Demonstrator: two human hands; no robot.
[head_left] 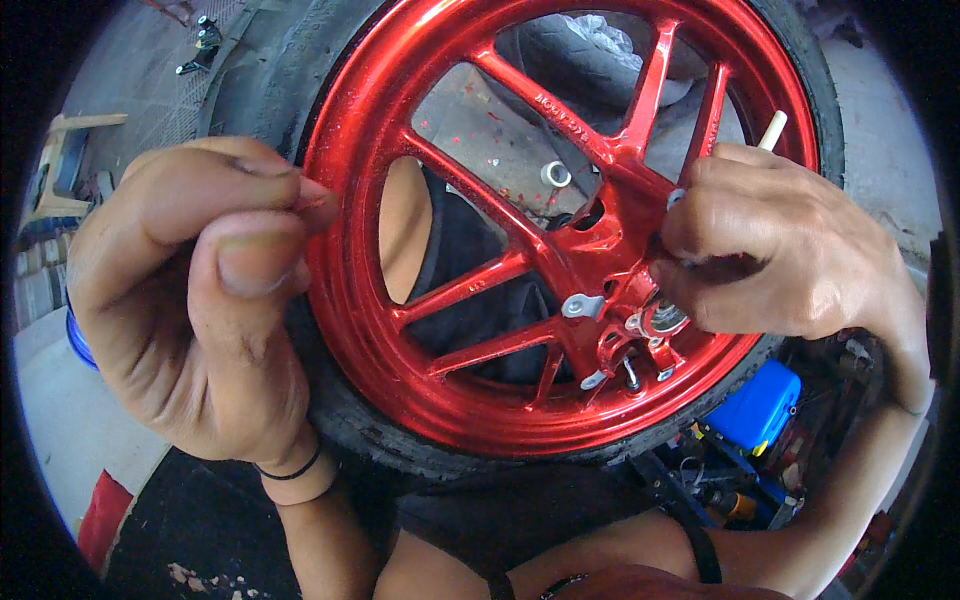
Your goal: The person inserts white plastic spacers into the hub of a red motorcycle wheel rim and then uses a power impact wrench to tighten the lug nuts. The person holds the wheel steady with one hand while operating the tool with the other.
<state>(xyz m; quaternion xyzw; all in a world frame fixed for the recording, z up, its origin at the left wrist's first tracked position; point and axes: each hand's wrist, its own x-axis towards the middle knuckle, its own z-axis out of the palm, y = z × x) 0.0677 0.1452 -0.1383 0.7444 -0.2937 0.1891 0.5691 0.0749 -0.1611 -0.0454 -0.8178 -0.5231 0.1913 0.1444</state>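
Observation:
A glossy red motorcycle wheel rim (pixel 526 270) fitted with a black tire (pixel 400 437) fills the middle, propped up in front of me. My left hand (pixel 205 290) is raised at the rim's left side, thumb and fingers pinched together. A small reddish bit shows at its fingertips, too small to name. Close to the hub (pixel 625 225), my right hand (pixel 775 240) is closed around a pale thin stick (pixel 773 130), whose end pokes out above the knuckles. The stick's other end is hidden by the hand. Bare grey metal lugs (pixel 582 306) show around the hub.
A white ring-shaped piece (pixel 555 174) lies on the floor behind the spokes, among red flecks. Another tire (pixel 600 60) lies beyond the wheel. At lower right are a blue container (pixel 755 405) and assorted tools. A wooden stool (pixel 60 165) stands at far left.

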